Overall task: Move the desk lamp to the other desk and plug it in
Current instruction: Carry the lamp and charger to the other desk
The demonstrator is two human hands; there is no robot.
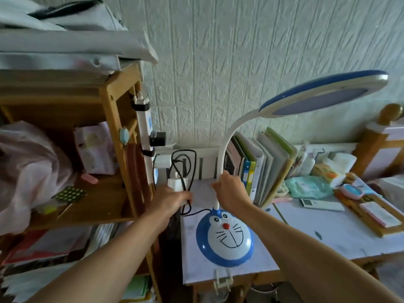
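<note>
A blue and white desk lamp with a cartoon cat face on its round base (pixel 225 237) stands on the white-topped desk (pixel 328 232). Its white flexible neck curves up to an oval blue head (pixel 323 95) at the upper right. My right hand (pixel 231 191) is closed around the lower part of the neck. My left hand (pixel 170 200) holds the lamp's white plug adapter (pixel 177 183), prongs pointing up, with the black cord (pixel 185 171) looping above it. A white power strip (pixel 145 125) is mounted upright on the wooden shelf's side, with a black plug in it.
A wooden shelf unit (pixel 113 119) full of bags and papers stands at the left. Books (pixel 262 162) lean at the back of the desk. Tissue packs, a remote (pixel 321 205) and a tray with small items lie at the right. A wooden bedpost (pixel 371 136) rises at far right.
</note>
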